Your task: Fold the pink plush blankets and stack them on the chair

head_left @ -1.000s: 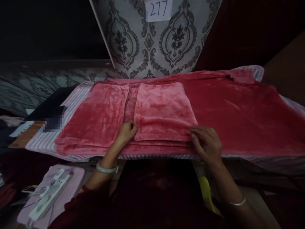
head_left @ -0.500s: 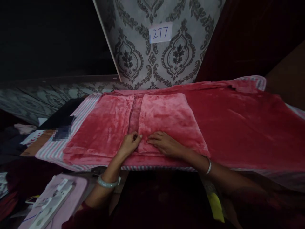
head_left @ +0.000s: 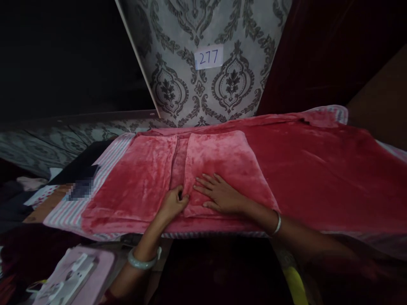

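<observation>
Red blanket [head_left: 270, 148] lies over the tabletop [head_left: 46, 209], near edge to far. Two panels [head_left: 219, 154] appear folded; the stretch [head_left: 327, 182] toward the right end lies unfolded. Right hand [head_left: 222, 195]: grip spread flat, holding nothing. Left hand [head_left: 171, 204]: curled at a panel's edge; pinch, I cannot tell.

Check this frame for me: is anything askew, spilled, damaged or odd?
Mildly: the far right corner of the red blanket looks rumpled, its edge puckered while the surface nearer the camera lies smoother, with striped cloth showing past it. At left, a pixelated patch hides whatever is there. No spill or damage shows.
</observation>
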Demonstrator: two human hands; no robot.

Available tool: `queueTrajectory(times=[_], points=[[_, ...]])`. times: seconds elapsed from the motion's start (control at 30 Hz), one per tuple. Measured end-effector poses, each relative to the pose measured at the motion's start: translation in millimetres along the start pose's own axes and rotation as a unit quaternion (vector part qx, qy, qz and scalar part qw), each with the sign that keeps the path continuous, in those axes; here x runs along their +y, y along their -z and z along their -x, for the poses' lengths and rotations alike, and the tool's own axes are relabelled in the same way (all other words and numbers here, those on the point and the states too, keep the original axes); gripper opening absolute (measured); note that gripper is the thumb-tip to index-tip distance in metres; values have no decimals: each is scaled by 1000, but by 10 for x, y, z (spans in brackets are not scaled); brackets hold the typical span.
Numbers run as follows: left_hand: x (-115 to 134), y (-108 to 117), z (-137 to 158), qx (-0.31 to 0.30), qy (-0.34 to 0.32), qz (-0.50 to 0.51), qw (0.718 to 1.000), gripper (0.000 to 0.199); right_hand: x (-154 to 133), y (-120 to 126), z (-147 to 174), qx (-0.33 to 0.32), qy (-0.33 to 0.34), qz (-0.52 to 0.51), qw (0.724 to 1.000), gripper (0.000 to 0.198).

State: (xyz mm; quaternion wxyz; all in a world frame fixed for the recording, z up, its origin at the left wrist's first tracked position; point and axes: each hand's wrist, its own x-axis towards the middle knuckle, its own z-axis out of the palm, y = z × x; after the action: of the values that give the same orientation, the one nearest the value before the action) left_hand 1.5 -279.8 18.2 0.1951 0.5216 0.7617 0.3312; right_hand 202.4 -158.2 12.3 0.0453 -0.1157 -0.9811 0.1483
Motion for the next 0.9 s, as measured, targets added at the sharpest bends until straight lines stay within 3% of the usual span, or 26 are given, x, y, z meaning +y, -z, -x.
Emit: queueTrajectory(times=[0.1,0.23,0.33,0.4,0.5,0.6,0.73,0.9], points=[[39,104,-28,35,-31,-33,998,11,-6,0,2,4,3,-11,1000,69],[242,330,-257,70,-126,-109,984,26,-5,250,-54,17,37,-13,999,68],[475,369,-650,22,-220,-111,969,39,58,428,-164,33,56,4,998,65],[621,278,-1005,-35,-251,-118,960,47,113,463,-256,33,66,10,997,65],[766,29,-1579,-114,-249,-184,944,56,168,373,-379,30,91,11,995,68],[777,-208,-2050,-145,-204,-286,925,59,184,189,-444,25,93,-4,995,71],[600,-383,-2355,-114,-166,-327,923,60,198,7,-434,47,86,-31,995,72],[399,-474,-2393,-45,-172,-343,922,60,202,40,-399,70,97,-62,991,71]])
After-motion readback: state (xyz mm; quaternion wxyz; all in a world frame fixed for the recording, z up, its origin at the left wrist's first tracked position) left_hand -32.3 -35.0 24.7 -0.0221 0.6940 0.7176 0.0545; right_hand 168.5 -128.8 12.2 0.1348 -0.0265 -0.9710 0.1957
